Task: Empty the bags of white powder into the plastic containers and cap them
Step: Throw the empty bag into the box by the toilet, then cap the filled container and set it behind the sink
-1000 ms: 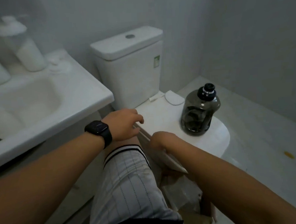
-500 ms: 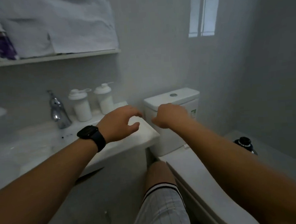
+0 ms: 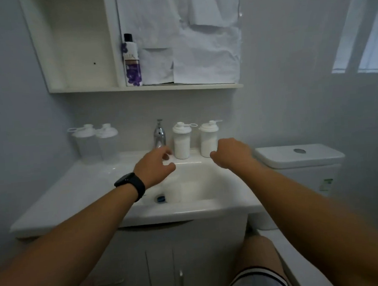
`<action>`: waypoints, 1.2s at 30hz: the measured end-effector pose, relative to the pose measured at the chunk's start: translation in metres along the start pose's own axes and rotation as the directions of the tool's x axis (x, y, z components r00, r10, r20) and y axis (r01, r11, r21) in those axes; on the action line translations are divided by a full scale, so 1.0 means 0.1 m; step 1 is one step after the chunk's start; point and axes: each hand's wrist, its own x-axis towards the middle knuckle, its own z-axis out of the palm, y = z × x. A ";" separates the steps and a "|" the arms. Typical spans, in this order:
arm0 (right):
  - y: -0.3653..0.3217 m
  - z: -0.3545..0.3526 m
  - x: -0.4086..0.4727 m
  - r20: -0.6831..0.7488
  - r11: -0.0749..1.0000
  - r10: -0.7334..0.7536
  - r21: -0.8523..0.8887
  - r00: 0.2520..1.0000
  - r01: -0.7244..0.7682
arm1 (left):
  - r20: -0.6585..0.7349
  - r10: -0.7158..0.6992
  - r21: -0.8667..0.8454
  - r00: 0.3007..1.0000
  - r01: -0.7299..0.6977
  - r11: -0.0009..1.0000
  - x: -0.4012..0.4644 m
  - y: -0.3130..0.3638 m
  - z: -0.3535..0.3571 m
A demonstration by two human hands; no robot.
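Both hands are out over the sink (image 3: 128,177), holding nothing. Left hand (image 3: 155,167), the one w/ the black watch (image 3: 131,186), has fingers loosely spread, half-curled, thumb apart. Right hand (image 3: 230,154) is seen from the back, fingers bent down and hidden, so can't tell how wide it is; nothing visibly in it.

Just beyond the hands, btwn them & the wall: two capped containers w/ white powder, one (image 3: 181,141) past the left fingertips beside the tap (image 3: 159,133), the other (image 3: 208,139) right at the right hand's knuckles. These look done, approx. half full, lids on.

Well off to the left of the left hand: two more containers (image 3: 96,144), capped but clear, looking empty. So I'd judge roughly half done; those two still need filling & recapping.

No powder bags in sight from here.
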 end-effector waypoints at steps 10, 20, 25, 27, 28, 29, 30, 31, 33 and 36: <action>-0.16 0.87 0.26 -0.024 0.999 -0.038 -0.037 0.999 0.037 | 0.163 -0.393 -0.265 0.905 0.424 0.866 0.15 -0.54 0.43; 0.10 1.50 0.51 -0.219 0.999 0.002 -0.031 0.976 -0.009 | 0.370 -0.463 -0.301 0.805 0.576 0.760 0.48 -0.82 0.93; 0.25 1.56 0.84 -0.219 0.986 0.167 0.039 0.961 -0.162 | 0.467 -0.344 -0.301 0.815 0.512 0.804 0.69 -1.00 1.05; 0.29 1.59 0.96 -0.183 0.977 0.212 0.036 0.960 -0.209 | 0.501 -0.296 -0.297 0.813 0.483 0.824 0.75 -1.05 1.08; 0.30 1.61 1.04 -0.168 0.975 0.224 0.039 0.960 -0.220 | 0.501 -0.280 -0.293 0.819 0.465 0.835 0.80 -1.09 1.10; 0.32 1.62 1.09 -0.157 0.973 0.231 0.047 0.960 -0.226 | 0.492 -0.264 -0.295 0.829 0.444 0.846 0.81 -1.09 1.09; 0.32 1.64 1.16 -0.138 0.972 0.234 0.057 0.962 -0.228 | 0.483 -0.252 -0.311 0.838 0.434 0.846 0.83 -1.10 1.08; 0.32 1.65 1.19 -0.118 0.971 0.238 0.065 0.964 -0.231 | 0.476 -0.239 -0.339 0.846 0.428 0.838 0.82 -1.10 1.08; 0.32 1.67 1.27 -0.088 0.971 0.233 0.069 0.968 -0.227 | 0.460 -0.225 -0.376 0.859 0.419 0.826 0.80 -1.12 1.08; 0.29 1.64 1.26 -0.116 0.982 0.182 0.063 0.976 -0.175 | 0.436 -0.217 -0.374 0.873 0.395 0.839 0.77 -1.11 1.09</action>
